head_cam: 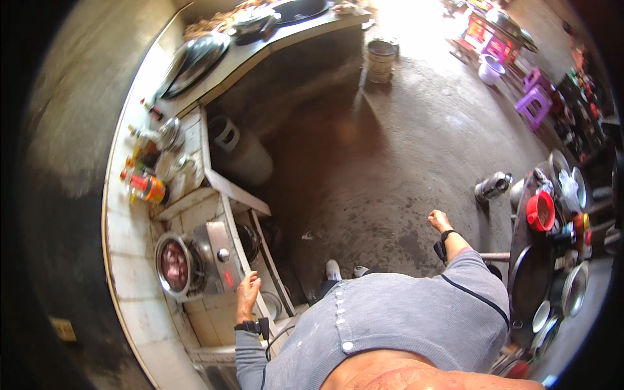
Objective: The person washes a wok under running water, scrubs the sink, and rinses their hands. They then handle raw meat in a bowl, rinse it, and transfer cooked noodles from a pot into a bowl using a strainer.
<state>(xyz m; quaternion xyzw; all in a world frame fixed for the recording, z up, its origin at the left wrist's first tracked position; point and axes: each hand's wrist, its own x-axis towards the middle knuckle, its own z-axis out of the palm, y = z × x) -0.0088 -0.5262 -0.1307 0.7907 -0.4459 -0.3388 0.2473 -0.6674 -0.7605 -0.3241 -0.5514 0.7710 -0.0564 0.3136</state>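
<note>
My left hand [248, 292] is beside the tiled counter's front edge, close to the gas stove [222, 258]; its fingers are bent, and whether it touches the edge cannot be told. A metal pot [157, 265] holding pieces of raw-looking meat [174, 268] sits on the burner. On the other side, my right hand [440, 221] hangs over the concrete floor with curled fingers and no object visible in it. Both wrists wear black straps with small devices. Bottles with red and orange labels [151, 189] and glass jars stand on the counter beyond the stove.
A gas cylinder [248, 158] stands under the counter. A steel flask [492, 186] is on the floor at the right, near a dark table with a red pot [540, 210] and several bowls. Farther off are a bucket [381, 61] and purple stools [534, 107].
</note>
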